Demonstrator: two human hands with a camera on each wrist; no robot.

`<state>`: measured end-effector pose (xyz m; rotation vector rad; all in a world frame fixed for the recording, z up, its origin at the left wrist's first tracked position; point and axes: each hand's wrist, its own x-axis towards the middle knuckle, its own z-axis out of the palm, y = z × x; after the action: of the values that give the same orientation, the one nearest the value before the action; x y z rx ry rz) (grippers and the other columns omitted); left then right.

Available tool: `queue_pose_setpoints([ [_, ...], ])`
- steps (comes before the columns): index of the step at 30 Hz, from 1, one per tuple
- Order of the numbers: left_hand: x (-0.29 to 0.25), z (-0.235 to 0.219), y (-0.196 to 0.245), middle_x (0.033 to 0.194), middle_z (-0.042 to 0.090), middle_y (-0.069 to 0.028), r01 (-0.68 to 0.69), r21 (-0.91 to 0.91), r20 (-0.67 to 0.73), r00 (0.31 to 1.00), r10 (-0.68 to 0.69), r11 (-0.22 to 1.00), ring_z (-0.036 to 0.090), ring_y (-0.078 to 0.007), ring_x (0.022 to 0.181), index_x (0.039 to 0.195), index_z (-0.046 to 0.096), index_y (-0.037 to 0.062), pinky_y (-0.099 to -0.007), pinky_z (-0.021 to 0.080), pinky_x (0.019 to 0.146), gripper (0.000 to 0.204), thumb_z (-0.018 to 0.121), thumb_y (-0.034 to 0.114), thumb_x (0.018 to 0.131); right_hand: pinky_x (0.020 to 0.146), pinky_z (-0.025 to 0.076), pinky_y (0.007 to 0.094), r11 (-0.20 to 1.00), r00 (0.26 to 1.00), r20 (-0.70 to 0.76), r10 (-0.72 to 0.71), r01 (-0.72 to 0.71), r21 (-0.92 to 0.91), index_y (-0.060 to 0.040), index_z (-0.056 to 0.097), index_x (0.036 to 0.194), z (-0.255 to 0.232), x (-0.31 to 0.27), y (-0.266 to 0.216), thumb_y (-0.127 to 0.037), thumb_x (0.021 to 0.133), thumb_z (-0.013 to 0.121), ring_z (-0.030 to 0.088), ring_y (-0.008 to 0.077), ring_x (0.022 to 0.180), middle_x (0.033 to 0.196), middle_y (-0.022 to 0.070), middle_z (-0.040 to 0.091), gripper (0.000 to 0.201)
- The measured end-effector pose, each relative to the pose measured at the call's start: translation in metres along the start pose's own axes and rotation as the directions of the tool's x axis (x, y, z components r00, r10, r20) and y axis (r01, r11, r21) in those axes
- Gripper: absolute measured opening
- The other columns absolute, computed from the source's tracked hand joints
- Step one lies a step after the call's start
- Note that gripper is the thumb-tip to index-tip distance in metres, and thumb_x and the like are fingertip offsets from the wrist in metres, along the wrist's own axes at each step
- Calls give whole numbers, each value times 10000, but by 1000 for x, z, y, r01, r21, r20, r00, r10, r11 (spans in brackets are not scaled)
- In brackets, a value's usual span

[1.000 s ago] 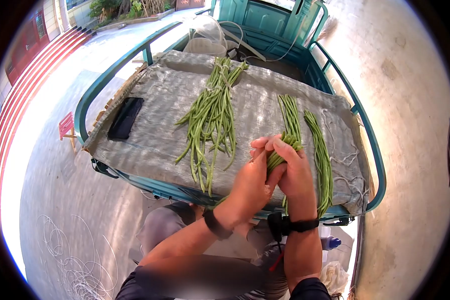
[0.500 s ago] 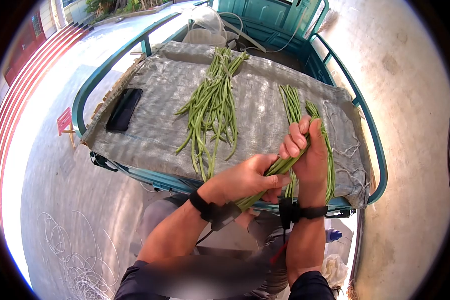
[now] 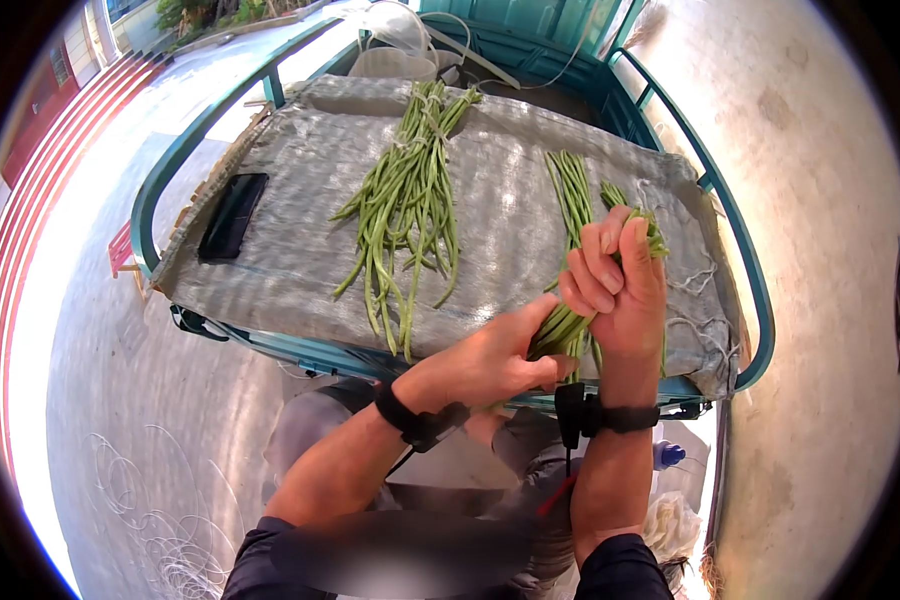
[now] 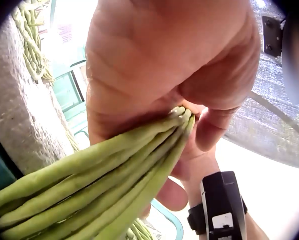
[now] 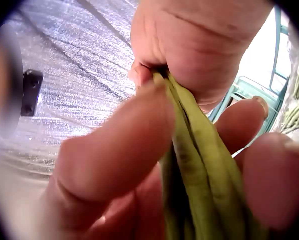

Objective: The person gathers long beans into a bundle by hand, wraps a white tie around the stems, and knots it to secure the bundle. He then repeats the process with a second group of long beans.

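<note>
A bundle of long green beans (image 3: 564,330) slants between the two hands near the front edge of the cart. The right hand (image 3: 620,285) grips its upper end, fingers curled round it, with the tips sticking out above the fist. Lower down, the left hand (image 3: 495,355) holds the same bundle between thumb and fingers. In the left wrist view several beans (image 4: 99,185) fan out from the left hand (image 4: 164,60). The right wrist view shows beans (image 5: 204,170) passing between the fingers of the right hand (image 5: 119,160).
A tied bean bunch (image 3: 405,200) lies mid-left on the grey sheet (image 3: 300,220), with a phone (image 3: 233,217) beyond it. Two loose bean piles, one of them (image 3: 572,195), lie at the right, beside white strings (image 3: 705,330). Teal rails (image 3: 745,270) border the cart.
The hands have moved apart from their earlier clasp, the right one up and to the right, the left one lower along the beans. The bundle now stretches between them.
</note>
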<state>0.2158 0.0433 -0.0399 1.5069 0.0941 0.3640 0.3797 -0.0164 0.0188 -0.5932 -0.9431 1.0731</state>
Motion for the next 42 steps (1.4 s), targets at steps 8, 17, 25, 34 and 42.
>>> queue_pose_setpoints([
  [8, -2, -5, 13, 973, 704, -71, 54, -99, 201, 979, -33, 994, 671, -140, 836, 1218, 628, -9, -314, 554, 773, 298, 704, 206, 1025, 453, 296, 247, 995, 985, 171, -30, 45, -86, -68, 542, 838, 37, -8, -6, -390, 1028, 724, 404, 66, 495, 622, -3, 493, 415],
  [17, -10, -3, 18, 999, 714, -70, -157, -28, -29, 987, 156, 987, 692, -140, 950, 1215, 651, 1, -322, 570, 823, 335, 775, 82, 914, 456, 286, 233, 839, 989, 124, -86, 139, -526, -39, 574, 815, 71, -6, -8, -351, 939, 820, 418, 38, 514, 651, -22, 505, 416],
  [25, -24, -13, 36, 903, 696, -43, -150, -53, -41, 988, 148, 987, 708, -146, 916, 1092, 684, 30, -303, 559, 733, 260, 767, 25, 846, 460, 319, 226, 796, 953, 263, -150, 274, -540, -56, 583, 831, 84, -4, -4, -328, 936, 812, 423, 46, 506, 672, -21, 536, 371],
  [34, -20, -2, 52, 820, 666, -32, 27, -176, 130, 992, -4, 984, 671, -130, 557, 1179, 629, -3, -254, 523, 480, 229, 702, 119, 1000, 399, 308, 213, 902, 943, 242, -227, 297, -312, -129, 498, 893, 80, -5, -36, -550, 1042, 609, 296, 24, 424, 595, -75, 382, 460],
  [42, -22, 2, 41, 897, 577, 14, 44, -125, 200, 980, -18, 991, 538, -61, 729, 1210, 572, 40, -250, 480, 621, 222, 666, 144, 1037, 423, 327, 235, 917, 975, 36, -219, 218, -335, -121, 530, 892, 71, -10, -40, -467, 1103, 567, 288, 36, 428, 593, -54, 390, 407],
])
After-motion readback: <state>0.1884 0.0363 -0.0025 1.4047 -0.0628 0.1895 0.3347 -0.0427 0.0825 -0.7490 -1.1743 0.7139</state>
